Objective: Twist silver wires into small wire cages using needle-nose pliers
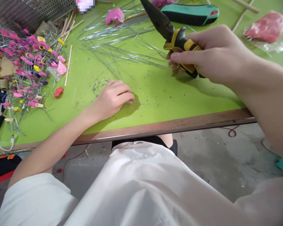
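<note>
My right hand (217,56) is wrapped around the yellow and black handles of a pair of long-nose pliers (163,23). The pliers are raised over the table, their dark jaws pointing up and left and looking closed. Lower on the green table, my left hand (115,95) rests with curled fingers pressed together. A thin wire (142,103) sticks out from its fingertips to the right; the rest of it is hidden by the hand. Just behind that hand lies a loose tangle of thin wire (97,88). Small dark bits are scattered around it.
Long clear wires or strips (129,55) spread across the table (155,94). Pink, purple and yellow pieces on wire stems (33,66) pile up at left, near a red piece (58,92). A green-black tool (191,14) and a bagged red lump (265,28) lie at the back right.
</note>
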A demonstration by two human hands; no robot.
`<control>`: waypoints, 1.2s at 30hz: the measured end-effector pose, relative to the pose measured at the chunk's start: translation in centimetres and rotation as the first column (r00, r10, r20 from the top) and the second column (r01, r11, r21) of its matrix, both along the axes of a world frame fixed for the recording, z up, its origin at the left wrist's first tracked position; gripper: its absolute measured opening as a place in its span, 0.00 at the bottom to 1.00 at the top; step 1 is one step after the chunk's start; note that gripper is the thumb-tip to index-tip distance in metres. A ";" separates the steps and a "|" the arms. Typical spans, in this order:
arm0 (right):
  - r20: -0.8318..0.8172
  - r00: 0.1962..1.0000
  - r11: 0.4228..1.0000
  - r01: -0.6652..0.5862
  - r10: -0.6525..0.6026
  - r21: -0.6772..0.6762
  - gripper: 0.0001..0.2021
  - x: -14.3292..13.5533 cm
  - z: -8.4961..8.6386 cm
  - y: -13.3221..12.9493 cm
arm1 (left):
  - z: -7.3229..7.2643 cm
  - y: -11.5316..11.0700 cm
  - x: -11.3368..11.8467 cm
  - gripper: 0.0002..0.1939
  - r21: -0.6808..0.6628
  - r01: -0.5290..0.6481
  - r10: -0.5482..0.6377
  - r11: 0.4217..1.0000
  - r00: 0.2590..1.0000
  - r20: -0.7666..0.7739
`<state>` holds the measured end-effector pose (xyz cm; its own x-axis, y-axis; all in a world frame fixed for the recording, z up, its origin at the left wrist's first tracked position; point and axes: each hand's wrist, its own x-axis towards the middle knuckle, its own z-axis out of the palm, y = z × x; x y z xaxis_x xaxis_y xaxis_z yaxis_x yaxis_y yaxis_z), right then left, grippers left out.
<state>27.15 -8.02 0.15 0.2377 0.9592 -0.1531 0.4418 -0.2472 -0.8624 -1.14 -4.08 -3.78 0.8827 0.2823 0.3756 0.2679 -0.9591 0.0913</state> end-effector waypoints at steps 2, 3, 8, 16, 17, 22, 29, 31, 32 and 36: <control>0.002 1.000 1.000 -0.006 0.006 0.007 0.12 0.0 0.0 0.0 | 0.4 -0.3 0.0 0.17 0.005 -0.081 0.081 0.997 0.996 -0.033; -0.002 1.000 1.000 -0.008 0.008 0.006 0.13 -0.1 0.1 0.0 | 0.7 -0.6 -0.1 0.17 0.013 -0.130 0.130 0.991 0.991 -0.042; -0.024 1.000 0.999 -0.012 0.011 -0.031 0.14 -0.2 0.3 -0.1 | 2.9 -2.5 -1.2 0.16 0.149 -0.288 0.309 0.946 0.940 -0.147; -0.035 0.999 0.999 -0.027 0.026 -0.028 0.16 0.5 -0.5 0.0 | 3.1 -2.5 -3.6 0.13 0.146 -0.251 0.284 0.957 0.913 -0.291; -0.038 0.999 1.000 -0.023 0.022 -0.021 0.16 0.6 -0.6 0.0 | 3.0 -2.4 -3.9 0.14 0.118 -0.265 0.289 0.957 0.909 -0.301; -0.039 0.999 0.999 -0.021 0.020 -0.027 0.11 0.8 -1.0 0.1 | 4.0 -2.0 -5.2 0.09 -0.041 -0.351 0.330 0.935 0.909 -0.255; -0.041 0.999 1.000 -0.027 0.027 -0.011 0.05 1.4 -1.6 0.0 | 7.8 10.8 -6.1 0.10 0.015 -0.871 0.861 0.492 0.483 -0.161; -0.071 0.997 1.000 -0.018 0.018 0.000 0.03 1.5 -1.9 0.0 | 7.9 16.5 -6.2 0.13 0.032 -0.933 0.913 0.359 0.344 -0.220; -0.095 0.995 1.000 -0.016 0.016 -0.001 0.03 1.5 -1.9 0.0 | 7.7 19.1 -6.2 0.15 0.034 -0.942 0.916 0.334 0.315 -0.249; -0.153 0.988 1.000 -0.020 0.019 -0.001 0.08 1.5 -2.0 0.0 | 6.7 26.2 -6.6 0.26 0.108 -0.960 0.930 0.258 0.216 -0.297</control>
<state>28.65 -8.01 -1.89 0.1924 0.9631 -0.1883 0.3092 -0.2416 -0.9198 -7.71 22.10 2.94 -0.0135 0.9921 0.1245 0.9950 0.0257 -0.0967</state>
